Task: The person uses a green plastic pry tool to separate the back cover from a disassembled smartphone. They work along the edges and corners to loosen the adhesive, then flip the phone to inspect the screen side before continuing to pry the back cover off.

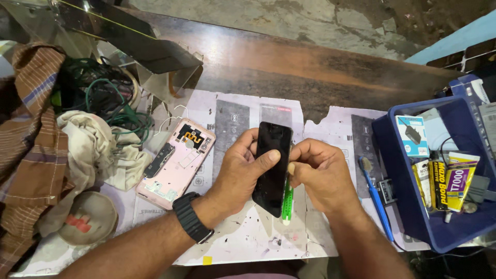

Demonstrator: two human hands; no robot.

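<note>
Here, yellow tube (459,182) in blue bin (408,217)

I see a black phone (273,168) with a dark, glossy screen, held up on end above the paper-covered table and tilted slightly. A green-handled tool (287,202) with a white tip stands just behind its lower right edge, mostly hidden.

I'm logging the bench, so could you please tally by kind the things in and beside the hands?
Black phones, held by left hand and right hand: 1
Pink phone back shells: 1
Green-handled tools: 1
Blue toothbrushes: 1
Blue bins: 1
Total: 5
</note>
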